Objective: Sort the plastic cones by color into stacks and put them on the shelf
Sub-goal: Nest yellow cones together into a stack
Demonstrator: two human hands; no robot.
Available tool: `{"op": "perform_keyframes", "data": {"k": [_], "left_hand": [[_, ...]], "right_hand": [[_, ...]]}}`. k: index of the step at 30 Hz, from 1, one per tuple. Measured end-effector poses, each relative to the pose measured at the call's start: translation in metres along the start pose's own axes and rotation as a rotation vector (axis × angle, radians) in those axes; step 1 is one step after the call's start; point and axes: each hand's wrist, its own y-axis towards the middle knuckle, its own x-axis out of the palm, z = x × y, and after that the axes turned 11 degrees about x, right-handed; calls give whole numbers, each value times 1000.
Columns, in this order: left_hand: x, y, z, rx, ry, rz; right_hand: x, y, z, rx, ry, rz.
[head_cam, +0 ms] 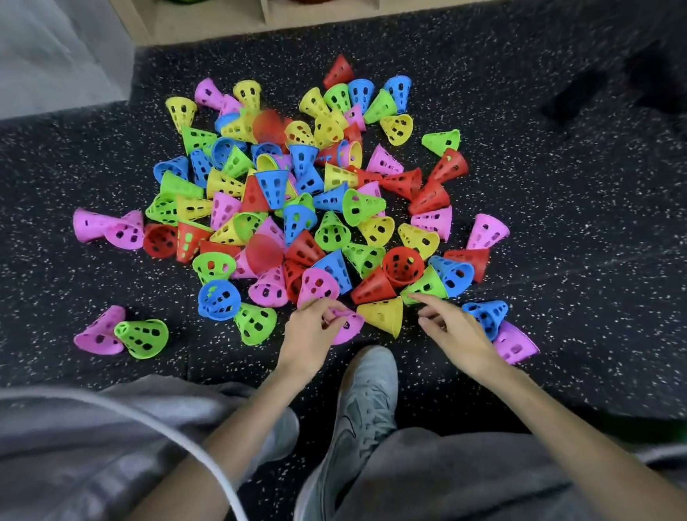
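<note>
The cones lie mixed in a loose pile on the floor, none stacked, with the shelf beyond it at the top. To start a pink stack well, the person should seat each pink cone wide end down inside the next. The left hand reaches to the pile's near edge, fingers curled round a pink cone. The right hand hovers near a green cone, forefinger out, other fingers loosely curled, holding nothing.
</note>
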Motion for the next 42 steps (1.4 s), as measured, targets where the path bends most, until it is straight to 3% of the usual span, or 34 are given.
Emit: {"op": "perform_keyframes", "data": {"k": [5,9,17,26,42], "left_hand": [[3,2,13,-10,28,-2],[4,6,23,22,70,-36],[24,40,47,226,267,-413],[45,43,47,130,381,-557],[31,12,47,34,-21,-200]], "right_hand": [[-6,12,6,47,75,156],[-5,16,15,135,43,115],[0,18,18,144,46,44],[1,17,19,183,76,62],[-26,11,31,246,251,232]]}}
